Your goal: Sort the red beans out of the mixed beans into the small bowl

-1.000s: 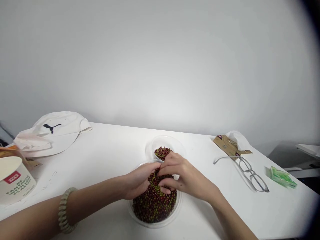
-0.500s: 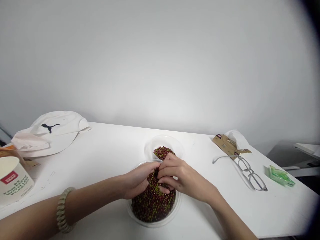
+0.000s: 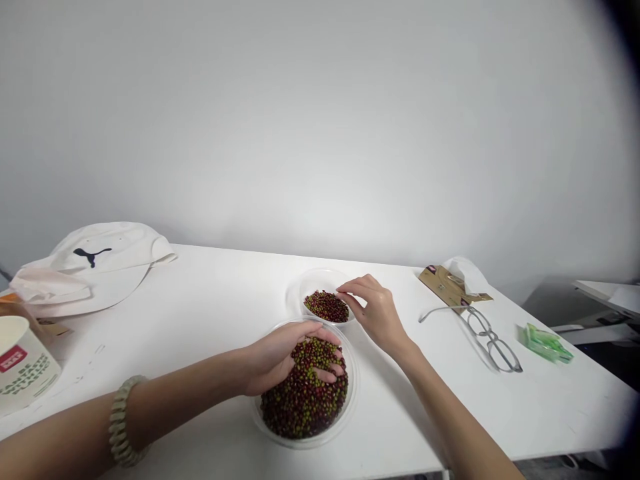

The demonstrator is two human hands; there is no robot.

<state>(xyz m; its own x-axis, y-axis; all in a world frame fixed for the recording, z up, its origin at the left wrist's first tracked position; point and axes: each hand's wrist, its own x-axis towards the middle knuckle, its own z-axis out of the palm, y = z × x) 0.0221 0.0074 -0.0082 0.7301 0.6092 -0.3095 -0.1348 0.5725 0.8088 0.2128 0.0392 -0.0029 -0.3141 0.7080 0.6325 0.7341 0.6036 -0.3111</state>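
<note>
My left hand [image 3: 280, 357] lies cupped, palm up, in the large clear bowl [image 3: 350, 410] of mixed dark red and green beans [image 3: 305, 407]. Some beans rest in its palm, and its fingers are partly sunk among the others. Behind stands a smaller white bowl [image 3: 315, 277], where more red and green beans [image 3: 325, 305] are heaped. Over its right rim is my right hand [image 3: 373, 310], thumb and forefinger pinched together. Whatever sits between those fingertips is too small to make out.
A white cap [image 3: 113, 257] and a paper cup [image 3: 25, 370] are on the left of the white table [image 3: 200, 293]. To the right lie glasses [image 3: 493, 340], a brown cardboard piece [image 3: 443, 287] with white tissue [image 3: 467, 273], and a green packet [image 3: 545, 343].
My right hand has left my left palm and moved up and right to the smaller bowl. The left hand stays in the large bowl, its beans now in plainer view.
</note>
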